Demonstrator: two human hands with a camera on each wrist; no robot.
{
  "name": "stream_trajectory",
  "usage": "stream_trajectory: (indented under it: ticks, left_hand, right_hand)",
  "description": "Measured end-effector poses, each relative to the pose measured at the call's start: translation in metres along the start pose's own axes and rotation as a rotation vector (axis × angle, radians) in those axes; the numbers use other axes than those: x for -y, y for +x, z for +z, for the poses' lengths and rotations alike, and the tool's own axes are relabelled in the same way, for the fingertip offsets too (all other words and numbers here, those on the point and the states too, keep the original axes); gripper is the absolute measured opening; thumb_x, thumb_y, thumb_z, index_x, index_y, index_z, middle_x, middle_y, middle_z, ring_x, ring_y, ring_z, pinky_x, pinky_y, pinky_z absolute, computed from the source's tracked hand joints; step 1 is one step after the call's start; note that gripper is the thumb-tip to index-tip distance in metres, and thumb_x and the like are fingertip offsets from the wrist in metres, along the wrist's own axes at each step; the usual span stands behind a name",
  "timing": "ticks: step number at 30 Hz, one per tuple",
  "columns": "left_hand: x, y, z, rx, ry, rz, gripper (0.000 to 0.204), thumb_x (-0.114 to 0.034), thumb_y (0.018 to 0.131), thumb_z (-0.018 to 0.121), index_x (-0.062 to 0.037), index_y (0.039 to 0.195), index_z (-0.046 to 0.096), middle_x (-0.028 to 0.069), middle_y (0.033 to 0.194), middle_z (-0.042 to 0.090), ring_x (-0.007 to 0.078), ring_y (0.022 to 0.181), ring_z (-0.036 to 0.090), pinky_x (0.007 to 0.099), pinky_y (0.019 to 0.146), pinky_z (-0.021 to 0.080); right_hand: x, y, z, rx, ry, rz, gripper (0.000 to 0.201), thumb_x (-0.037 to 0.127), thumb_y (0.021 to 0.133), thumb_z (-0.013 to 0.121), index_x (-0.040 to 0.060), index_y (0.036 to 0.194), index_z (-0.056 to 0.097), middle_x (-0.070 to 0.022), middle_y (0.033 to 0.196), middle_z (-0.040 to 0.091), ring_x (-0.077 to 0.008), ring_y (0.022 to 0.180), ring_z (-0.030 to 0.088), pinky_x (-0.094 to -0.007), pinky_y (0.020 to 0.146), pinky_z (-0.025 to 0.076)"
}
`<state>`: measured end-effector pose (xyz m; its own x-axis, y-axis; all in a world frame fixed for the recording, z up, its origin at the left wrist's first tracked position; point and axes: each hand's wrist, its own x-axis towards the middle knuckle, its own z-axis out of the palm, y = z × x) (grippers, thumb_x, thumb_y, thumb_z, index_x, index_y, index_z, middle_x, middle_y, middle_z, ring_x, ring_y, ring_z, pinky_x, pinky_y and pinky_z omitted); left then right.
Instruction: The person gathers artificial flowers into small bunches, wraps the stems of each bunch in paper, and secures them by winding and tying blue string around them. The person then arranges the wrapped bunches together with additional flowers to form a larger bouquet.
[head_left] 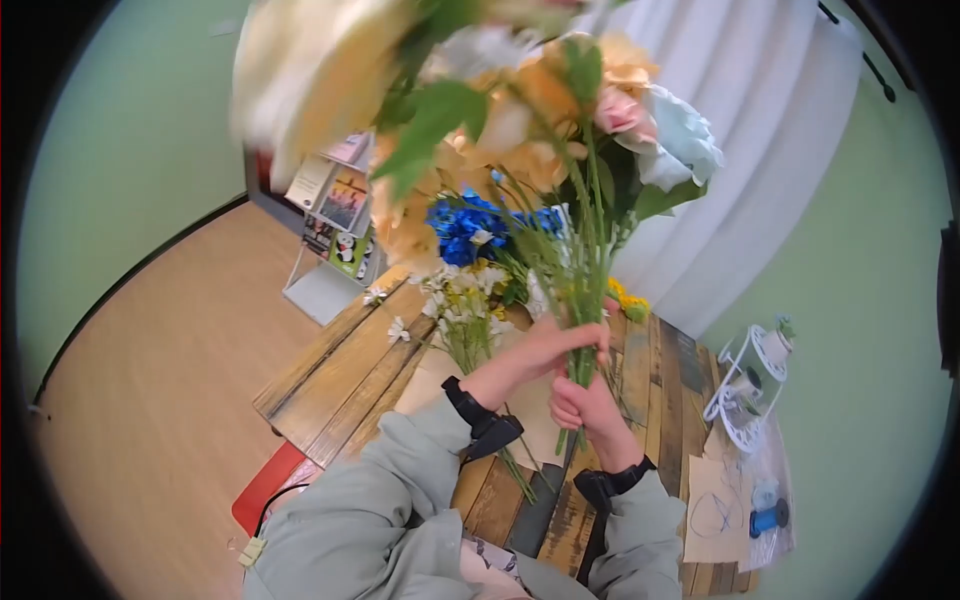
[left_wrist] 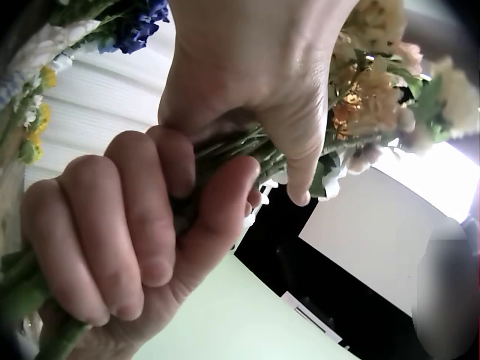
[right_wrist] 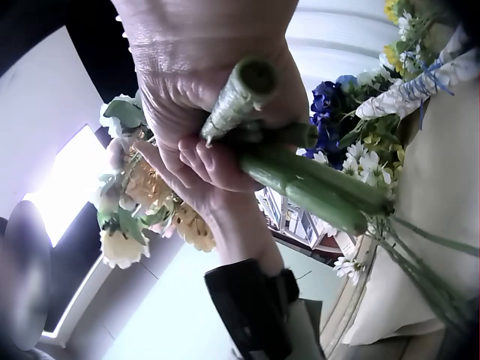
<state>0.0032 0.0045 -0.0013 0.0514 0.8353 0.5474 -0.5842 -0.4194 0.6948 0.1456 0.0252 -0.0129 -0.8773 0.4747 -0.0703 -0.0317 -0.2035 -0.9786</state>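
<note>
Fingers of the right hand point(head_left: 598, 408) were curled round the lower stems of a large bouquet point(head_left: 520, 165), and the left hand point(head_left: 555, 345) held the same stems just above, its thumb and fingers wrapped about them. That bouquet was up in the air over the tabletop point(head_left: 340, 375), its blooms high and near the head camera, its cut ends poking out below the right hand. On the tabletop lay a bunch of small white flowers point(head_left: 460, 310), near blue flowers point(head_left: 470, 225), with brown paper point(head_left: 425, 385) beneath its stems.

By its look, the bouquet was probably light for its bulk but top-heavy, apt to tip toward the big blooms if gripped loosely. Its stems seemed fairly stiff and smooth, the thick ones point(right_wrist: 300, 191) likely to slide or twist against each other. Petals looked soft and easily crushed or bent, so the safest hold was on the gathered stems, well below the blooms, firm enough to keep the bundle together.
</note>
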Motion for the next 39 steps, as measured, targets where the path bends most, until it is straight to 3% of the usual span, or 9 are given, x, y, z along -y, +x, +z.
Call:
stream_trajectory:
  ticks: [5,7,9,12,16,23,26,33,39]
  left_hand:
    - [0.006,0.002,0.004,-0.06,-0.096,-0.032,0.028,-0.032,0.096,0.05,-0.0038,0.096,0.049,0.0037,0.077,0.051,0.0117,0.061,0.051,0.0267,0.054,0.042]
    - [0.013,0.004,0.004,-0.092,-0.113,-0.036,0.032,-0.033,0.097,0.048,-0.0059,0.079,0.047,0.0011,0.07,0.05,0.0094,0.058,0.049,0.0248,0.052,0.041]
    - [0.023,0.009,-0.007,-0.197,0.272,0.09,0.032,-0.033,0.097,0.047,-0.0061,0.08,0.048,0.0,0.069,0.049,0.0088,0.056,0.049,0.0241,0.05,0.041]
    - [0.031,0.008,-0.002,-0.144,0.153,-0.01,0.028,-0.03,0.098,0.045,-0.0051,0.086,0.05,-0.0009,0.067,0.049,0.0084,0.054,0.049,0.0234,0.049,0.04]
    - [0.044,0.009,0.002,-0.143,0.349,0.015,0.024,-0.026,0.099,0.044,-0.0037,0.094,0.051,0.0,0.07,0.051,0.008,0.055,0.049,0.0228,0.05,0.04]
    - [0.035,0.008,0.008,-0.11,0.455,0.06,0.025,-0.023,0.098,0.045,-0.0001,0.098,0.054,0.0022,0.075,0.056,0.0102,0.06,0.058,0.024,0.055,0.046]
    - [0.029,0.011,0.009,-0.179,0.197,-0.04,0.034,-0.023,0.098,0.044,0.0052,0.117,0.05,0.0111,0.088,0.063,0.0191,0.079,0.066,0.0293,0.071,0.054]
    - [-0.032,0.005,-0.039,-0.407,0.202,0.129,0.037,-0.029,0.095,0.048,-0.0104,0.063,0.042,-0.0014,0.052,0.04,0.0112,0.043,0.048,0.0233,0.042,0.039]
    - [-0.066,-0.008,-0.063,-0.412,0.088,0.205,0.029,-0.021,0.097,0.047,-0.0126,0.07,0.038,-0.0044,0.059,0.032,0.0051,0.045,0.033,0.021,0.04,0.025]
  right_hand:
    - [0.0,-0.003,-0.007,0.005,0.056,0.067,0.011,0.012,0.09,0.055,0.0056,0.091,0.046,0.0008,0.056,0.042,-0.0084,0.042,0.041,-0.0231,0.04,0.033]
    - [-0.002,0.004,-0.028,-0.275,-0.846,-0.344,0.017,0.014,0.088,0.061,0.0032,0.095,0.051,-0.0006,0.069,0.053,-0.0081,0.059,0.051,-0.0228,0.053,0.042]
    - [0.035,-0.005,-0.005,-0.39,-0.676,-0.374,0.024,0.013,0.085,0.065,0.0013,0.101,0.053,-0.0016,0.083,0.058,-0.0079,0.073,0.054,-0.0224,0.065,0.045]
    - [0.058,0.002,-0.001,-0.769,-0.911,-0.899,0.025,0.014,0.083,0.068,-0.0018,0.096,0.053,-0.0041,0.075,0.058,-0.0102,0.058,0.055,-0.0237,0.054,0.044]
    - [0.072,0.017,-0.001,-0.726,-0.87,-0.568,0.023,0.014,0.086,0.063,-0.0027,0.097,0.051,-0.0078,0.076,0.058,-0.0112,0.052,0.055,-0.0253,0.05,0.044]
    - [0.063,0.016,-0.013,-0.822,-0.846,-0.783,0.02,0.014,0.089,0.055,-0.0027,0.098,0.048,-0.0156,0.074,0.058,-0.0259,0.053,0.058,-0.0357,0.05,0.044]
    - [0.072,0.007,-0.02,-0.893,-0.711,-0.828,0.019,0.014,0.093,0.049,-0.0017,0.104,0.047,-0.0094,0.072,0.058,-0.0185,0.053,0.057,-0.0317,0.048,0.043]
    - [0.088,-0.044,-0.074,-0.96,-0.565,-0.757,0.021,0.016,0.096,0.047,0.0013,0.11,0.046,-0.0024,0.071,0.055,-0.005,0.047,0.042,-0.0203,0.04,0.034]
    - [0.037,-0.052,-0.16,-1.23,-1.097,-0.539,0.03,0.017,0.09,0.054,-0.0032,0.109,0.043,-0.0171,0.069,0.057,-0.029,0.061,0.058,-0.0415,0.057,0.045]
